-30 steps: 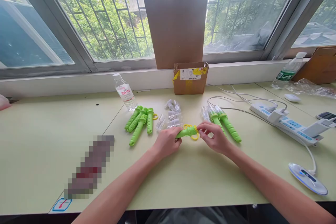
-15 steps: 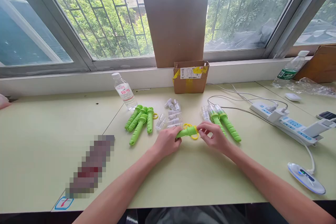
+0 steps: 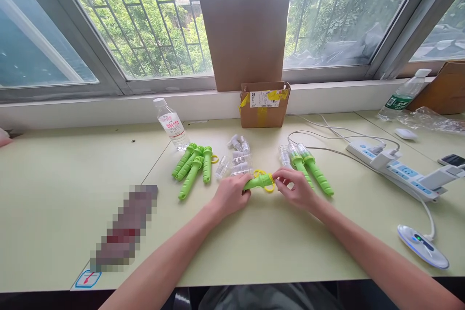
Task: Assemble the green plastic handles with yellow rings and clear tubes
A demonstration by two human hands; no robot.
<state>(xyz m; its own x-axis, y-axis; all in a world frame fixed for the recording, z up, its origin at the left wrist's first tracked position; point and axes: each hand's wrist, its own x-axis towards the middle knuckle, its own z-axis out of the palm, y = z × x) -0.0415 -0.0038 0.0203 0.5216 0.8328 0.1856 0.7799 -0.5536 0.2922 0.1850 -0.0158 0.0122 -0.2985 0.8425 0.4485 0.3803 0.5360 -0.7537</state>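
Note:
My left hand [image 3: 232, 193] is closed around a green ribbed plastic handle [image 3: 258, 182], which lies sideways with its threaded end to the right. Yellow rings [image 3: 269, 189] hang at that end. The fingertips of my right hand [image 3: 296, 186] are pinched together right beside the threaded end; what they hold, if anything, is too small to make out. Behind my left hand are several clear plastic caps [image 3: 241, 159]. More green handles [image 3: 191, 177] lie to the left, one with a yellow ring [image 3: 214, 159]. Beyond my right hand, two green handles [image 3: 319, 179] have clear caps fitted, next to a loose clear cap [image 3: 284, 156].
A water bottle [image 3: 171, 125] stands behind the left handles. The cardboard box [image 3: 263, 117] sits by the windowsill. To the right are a power strip [image 3: 399, 169] with cables, a white oval device [image 3: 423, 247] and another bottle [image 3: 403, 97]. A blurred-out object [image 3: 125, 227] lies front left.

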